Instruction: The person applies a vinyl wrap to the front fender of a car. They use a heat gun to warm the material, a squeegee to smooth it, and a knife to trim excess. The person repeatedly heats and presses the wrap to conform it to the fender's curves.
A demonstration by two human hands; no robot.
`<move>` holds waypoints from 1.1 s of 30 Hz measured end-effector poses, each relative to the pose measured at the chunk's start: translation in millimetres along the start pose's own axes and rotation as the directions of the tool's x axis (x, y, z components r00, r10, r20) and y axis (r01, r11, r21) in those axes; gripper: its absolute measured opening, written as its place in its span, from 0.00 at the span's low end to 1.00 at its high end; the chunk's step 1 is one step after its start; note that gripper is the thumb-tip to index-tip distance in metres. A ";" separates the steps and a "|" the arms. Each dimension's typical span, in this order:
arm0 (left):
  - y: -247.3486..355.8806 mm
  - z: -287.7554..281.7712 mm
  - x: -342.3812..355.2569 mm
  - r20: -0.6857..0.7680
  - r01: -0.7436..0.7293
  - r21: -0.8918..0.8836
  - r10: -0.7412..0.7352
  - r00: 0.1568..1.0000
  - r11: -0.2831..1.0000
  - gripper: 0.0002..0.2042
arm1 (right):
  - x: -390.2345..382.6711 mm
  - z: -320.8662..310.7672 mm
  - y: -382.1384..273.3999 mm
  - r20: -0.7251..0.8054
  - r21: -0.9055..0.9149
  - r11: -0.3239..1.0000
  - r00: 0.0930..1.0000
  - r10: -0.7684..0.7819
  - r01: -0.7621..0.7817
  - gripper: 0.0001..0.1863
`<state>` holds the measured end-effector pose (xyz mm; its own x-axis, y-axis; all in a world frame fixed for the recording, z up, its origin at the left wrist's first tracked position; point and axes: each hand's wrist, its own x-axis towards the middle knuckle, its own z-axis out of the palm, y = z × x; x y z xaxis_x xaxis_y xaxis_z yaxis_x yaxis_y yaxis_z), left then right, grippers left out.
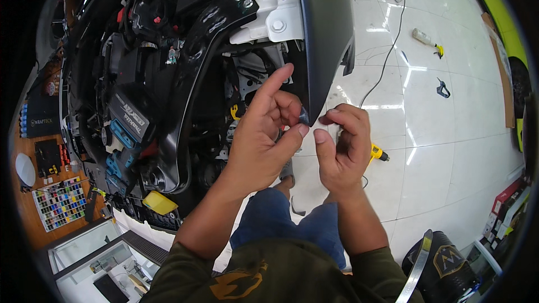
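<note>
The dark satin fender point(325, 28) of a car ends in a pointed lower tip in front of me. My left hand point(269, 134) is at that tip, index finger stretched upward, thumb and a bent finger pinched on a small bluish piece of its edge or film; which is unclear. My right hand point(342, 146) is just right of the tip, fingers curled but apart from the thumb, with nothing clearly held. A white metal bracket point(278, 8) is bolted along the fender's inner side, above my hands.
The engine bay holds a black curved frame point(196, 50) and a teal cordless tool point(120, 134). On the tiled floor point(426, 112) lie a yellow heat gun point(379, 152), a spray bottle point(426, 39) and cables. A bucket point(443, 264) stands lower right; a yellow car point(499, 8) is far right.
</note>
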<state>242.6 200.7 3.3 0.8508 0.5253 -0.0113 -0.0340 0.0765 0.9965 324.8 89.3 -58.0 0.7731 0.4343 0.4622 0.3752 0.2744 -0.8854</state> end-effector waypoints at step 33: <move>-9.6 -18.1 -7.6 0.011 -0.036 -0.047 0.037 0.999 0.998 0.34 | 37.8 -12.1 2.7 0.339 -0.392 0.690 0.793 -0.507 0.609 0.16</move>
<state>227.0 211.4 -7.7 0.8548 0.5183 0.0263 -0.0896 0.0975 0.9912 361.2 96.1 -43.5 0.2494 0.4959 0.8318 0.9299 0.1173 -0.3487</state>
